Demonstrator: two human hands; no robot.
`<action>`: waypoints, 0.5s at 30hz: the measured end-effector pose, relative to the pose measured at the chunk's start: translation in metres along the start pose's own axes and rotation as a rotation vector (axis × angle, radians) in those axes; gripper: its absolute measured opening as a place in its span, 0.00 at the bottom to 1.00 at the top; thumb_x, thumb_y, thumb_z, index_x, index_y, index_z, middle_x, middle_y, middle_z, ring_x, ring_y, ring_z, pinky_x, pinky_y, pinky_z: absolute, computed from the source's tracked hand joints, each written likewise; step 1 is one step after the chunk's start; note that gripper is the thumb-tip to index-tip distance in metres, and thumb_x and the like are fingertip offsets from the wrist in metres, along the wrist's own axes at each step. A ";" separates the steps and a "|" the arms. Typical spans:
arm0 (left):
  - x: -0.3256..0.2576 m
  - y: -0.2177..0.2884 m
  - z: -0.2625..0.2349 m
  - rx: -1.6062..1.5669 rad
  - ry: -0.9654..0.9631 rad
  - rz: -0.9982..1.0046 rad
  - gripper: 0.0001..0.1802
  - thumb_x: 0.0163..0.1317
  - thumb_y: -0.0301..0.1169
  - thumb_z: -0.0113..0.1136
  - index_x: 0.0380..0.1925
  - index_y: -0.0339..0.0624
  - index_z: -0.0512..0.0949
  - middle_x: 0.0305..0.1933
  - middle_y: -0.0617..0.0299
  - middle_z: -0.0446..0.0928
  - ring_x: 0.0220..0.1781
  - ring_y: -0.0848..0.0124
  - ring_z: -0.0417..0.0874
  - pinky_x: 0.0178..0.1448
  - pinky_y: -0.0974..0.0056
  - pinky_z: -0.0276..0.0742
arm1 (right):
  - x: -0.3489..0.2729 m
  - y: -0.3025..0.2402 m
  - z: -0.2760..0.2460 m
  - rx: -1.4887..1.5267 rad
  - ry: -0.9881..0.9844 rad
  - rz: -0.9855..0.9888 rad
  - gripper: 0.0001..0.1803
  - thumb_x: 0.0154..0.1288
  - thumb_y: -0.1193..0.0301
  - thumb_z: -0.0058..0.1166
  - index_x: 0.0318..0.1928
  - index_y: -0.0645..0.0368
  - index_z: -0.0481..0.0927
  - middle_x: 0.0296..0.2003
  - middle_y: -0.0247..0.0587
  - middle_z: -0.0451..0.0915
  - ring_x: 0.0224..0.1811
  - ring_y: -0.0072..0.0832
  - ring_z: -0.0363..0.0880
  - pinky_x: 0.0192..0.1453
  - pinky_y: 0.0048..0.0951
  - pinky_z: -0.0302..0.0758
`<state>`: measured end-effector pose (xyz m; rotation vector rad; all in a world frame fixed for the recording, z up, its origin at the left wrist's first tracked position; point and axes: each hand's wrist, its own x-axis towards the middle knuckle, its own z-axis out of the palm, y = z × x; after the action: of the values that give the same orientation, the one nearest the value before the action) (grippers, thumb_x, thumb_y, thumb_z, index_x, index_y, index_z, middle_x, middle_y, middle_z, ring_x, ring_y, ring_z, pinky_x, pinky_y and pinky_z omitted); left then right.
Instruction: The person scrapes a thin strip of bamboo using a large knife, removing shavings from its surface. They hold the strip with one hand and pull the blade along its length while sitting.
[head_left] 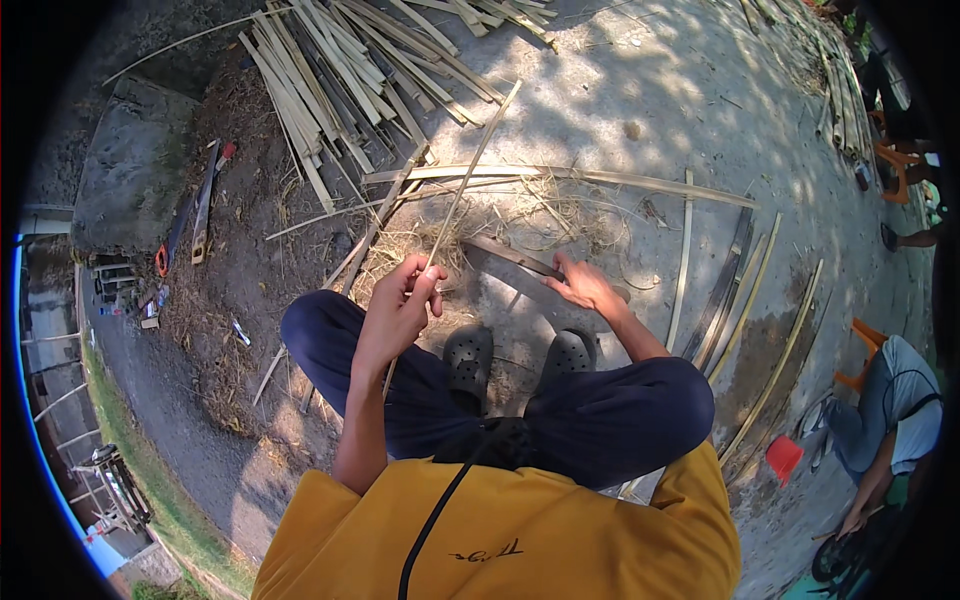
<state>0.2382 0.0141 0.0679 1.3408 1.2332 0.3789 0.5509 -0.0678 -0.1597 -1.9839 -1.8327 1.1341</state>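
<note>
My left hand (405, 305) is closed round a thin bamboo strip (468, 178). The strip slants from far ahead, through my fingers, down past my left knee. My right hand (585, 283) grips a long, dark, flat tool (512, 256) that looks like a big knife, its narrow end pointing left toward the strip. A gap separates the tool from my left hand. Beneath both hands lie curly bamboo shavings (400, 250) on the ground. A longer, wider bamboo slat (620, 179) lies crosswise just beyond them.
A large pile of split bamboo slats (330, 75) lies ahead on the left. More strips (765, 375) lie to my right. A saw (205, 205) rests at the left near a stone block (130, 165). Another person (900, 400) sits at the right, near a red container (784, 459).
</note>
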 end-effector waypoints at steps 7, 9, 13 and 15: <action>0.032 -0.040 0.021 0.010 -0.152 0.005 0.15 0.82 0.37 0.46 0.46 0.39 0.78 0.22 0.67 0.74 0.16 0.84 0.63 0.20 0.73 0.56 | -0.062 0.017 -0.003 0.652 0.120 0.257 0.28 0.77 0.46 0.54 0.58 0.58 0.73 0.21 0.37 0.75 0.24 0.27 0.75 0.30 0.35 0.69; 0.040 -0.057 0.033 0.065 -0.196 0.095 0.17 0.83 0.38 0.45 0.45 0.38 0.79 0.21 0.67 0.73 0.16 0.83 0.65 0.20 0.72 0.58 | -0.091 0.005 -0.006 1.041 0.127 0.392 0.23 0.81 0.52 0.51 0.60 0.58 0.73 0.22 0.29 0.71 0.21 0.16 0.67 0.24 0.25 0.60; 0.049 -0.079 0.070 -0.092 -0.335 -0.105 0.19 0.83 0.39 0.44 0.44 0.36 0.80 0.20 0.70 0.70 0.19 0.82 0.67 0.23 0.71 0.62 | -0.148 0.024 0.016 1.236 0.262 0.518 0.23 0.81 0.52 0.51 0.62 0.57 0.72 0.19 0.29 0.70 0.19 0.16 0.66 0.23 0.24 0.60; 0.058 -0.105 0.094 -0.136 -0.377 -0.151 0.20 0.83 0.40 0.44 0.44 0.37 0.80 0.20 0.71 0.67 0.19 0.82 0.64 0.22 0.72 0.59 | -0.167 0.030 0.029 0.953 0.488 0.527 0.22 0.81 0.53 0.51 0.62 0.55 0.72 0.17 0.29 0.72 0.18 0.16 0.67 0.23 0.25 0.60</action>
<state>0.2939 -0.0167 -0.0710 1.1324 0.9662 0.0937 0.5664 -0.2377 -0.1335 -1.8714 -0.3741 1.1666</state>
